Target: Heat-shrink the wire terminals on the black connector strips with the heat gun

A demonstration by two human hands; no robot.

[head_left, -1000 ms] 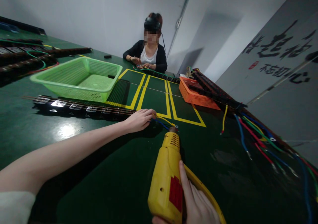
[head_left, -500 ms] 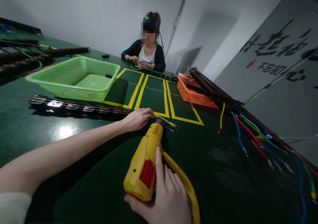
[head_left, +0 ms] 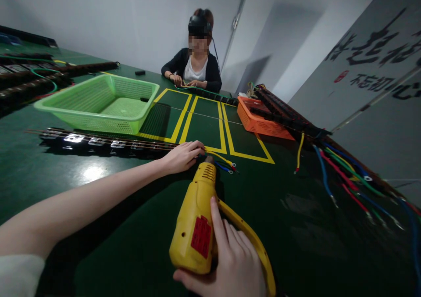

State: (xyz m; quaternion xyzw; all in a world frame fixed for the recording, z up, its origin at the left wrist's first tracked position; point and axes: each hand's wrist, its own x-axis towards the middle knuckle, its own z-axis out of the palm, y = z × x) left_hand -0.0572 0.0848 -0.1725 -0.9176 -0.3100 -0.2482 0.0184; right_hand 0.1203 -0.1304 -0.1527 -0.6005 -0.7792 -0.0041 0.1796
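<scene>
My right hand [head_left: 226, 262] grips a yellow power screwdriver [head_left: 197, 220] with a red label, its tip pointing at the end of a long black terminal strip [head_left: 101, 142] lying on the green table [head_left: 296, 227]. My left hand [head_left: 182, 155] rests closed on that end of the strip, fingers pressed down beside the tool's tip. Short yellow, blue and red wires [head_left: 223, 163] with ring lugs stick out from under the left hand.
A green basket [head_left: 98, 106] stands behind the strip, an orange basket [head_left: 263, 121] with black strips at the right. Loose coloured wires [head_left: 338, 174] trail along the right edge. Another person [head_left: 195, 66] sits across the table, hands on wires. Yellow tape lines [head_left: 200, 121] mark the middle.
My right hand swung the screwdriver left, from the wire lugs to the strip's end by my left hand, and has held it there. The left hand stayed put.
</scene>
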